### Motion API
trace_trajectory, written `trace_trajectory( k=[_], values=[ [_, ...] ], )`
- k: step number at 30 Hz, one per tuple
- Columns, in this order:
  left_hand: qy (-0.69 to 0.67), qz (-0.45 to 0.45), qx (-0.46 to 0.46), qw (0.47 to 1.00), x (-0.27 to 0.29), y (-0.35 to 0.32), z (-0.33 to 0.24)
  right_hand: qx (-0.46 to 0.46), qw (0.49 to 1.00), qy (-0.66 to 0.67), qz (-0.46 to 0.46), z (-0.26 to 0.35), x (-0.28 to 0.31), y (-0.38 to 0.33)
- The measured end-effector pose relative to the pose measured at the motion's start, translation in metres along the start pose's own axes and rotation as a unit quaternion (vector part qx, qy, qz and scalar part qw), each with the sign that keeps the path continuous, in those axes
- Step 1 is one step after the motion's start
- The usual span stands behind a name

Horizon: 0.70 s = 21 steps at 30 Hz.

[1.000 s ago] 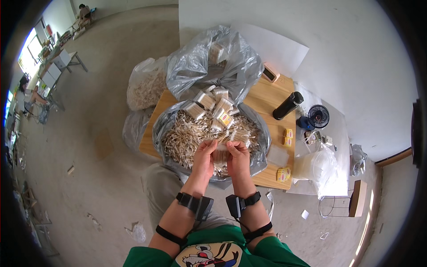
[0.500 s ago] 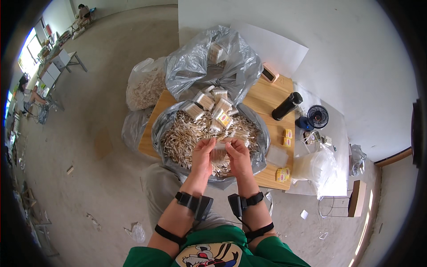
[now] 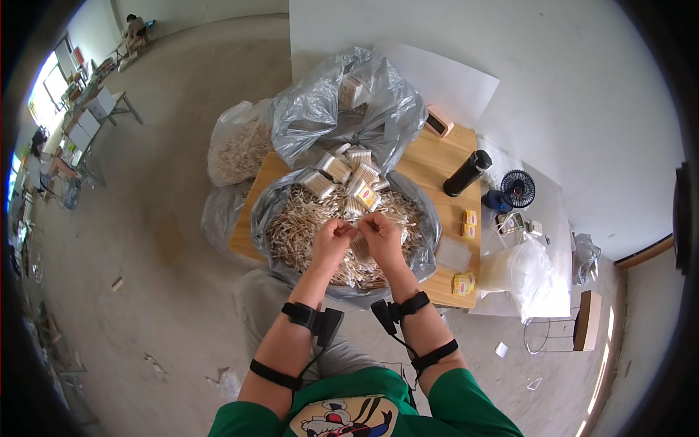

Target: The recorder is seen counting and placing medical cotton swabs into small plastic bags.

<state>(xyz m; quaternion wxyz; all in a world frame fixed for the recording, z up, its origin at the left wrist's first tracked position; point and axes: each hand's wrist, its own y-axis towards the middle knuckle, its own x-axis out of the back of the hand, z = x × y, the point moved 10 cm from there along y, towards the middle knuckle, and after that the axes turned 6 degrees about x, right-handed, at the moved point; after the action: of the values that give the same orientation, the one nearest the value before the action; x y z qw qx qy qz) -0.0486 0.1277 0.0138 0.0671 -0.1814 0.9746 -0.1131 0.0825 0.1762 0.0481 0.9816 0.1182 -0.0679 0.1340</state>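
Sticks (image 3: pixel 313 218), thin and pale, fill a wide grey plastic bag (image 3: pixel 266 211) spread open on the wooden table (image 3: pixel 437 175), likely so both hands can draw from the heap. Above the bag's near half, the left hand (image 3: pixel 331 240) and right hand (image 3: pixel 380 234) meet, fingers curled nearly closed and pinching a small bunch of sticks (image 3: pixel 357 231) between them; how many is too small to tell. At the bag's far edge lie small filled boxes (image 3: pixel 348 175). Beyond it stands a second grey bag (image 3: pixel 328 116), to its left a clear sack (image 3: pixel 237 149) on the floor. Right of it stand a black bottle (image 3: pixel 467 172) and small fan (image 3: pixel 517 189).
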Motion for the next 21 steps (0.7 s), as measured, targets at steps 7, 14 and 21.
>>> trace_trajectory(
  k=[7, 14, 21],
  values=[
    [0.06, -0.063, -0.094, 0.992, 0.016, 0.002, -0.003, 0.027, 0.999, 0.006, -0.03, -0.012, 0.004, -0.005],
    [0.063, -0.102, -0.108, 0.987, 0.015, -0.011, 0.005, -0.258, 0.904, 0.321, -0.112, -0.069, -0.002, -0.057],
    [-0.108, 0.019, 0.003, 0.994, -0.004, -0.023, 0.018, -0.213, 0.936, 0.239, -0.143, -0.067, 0.017, -0.049]
  ],
)
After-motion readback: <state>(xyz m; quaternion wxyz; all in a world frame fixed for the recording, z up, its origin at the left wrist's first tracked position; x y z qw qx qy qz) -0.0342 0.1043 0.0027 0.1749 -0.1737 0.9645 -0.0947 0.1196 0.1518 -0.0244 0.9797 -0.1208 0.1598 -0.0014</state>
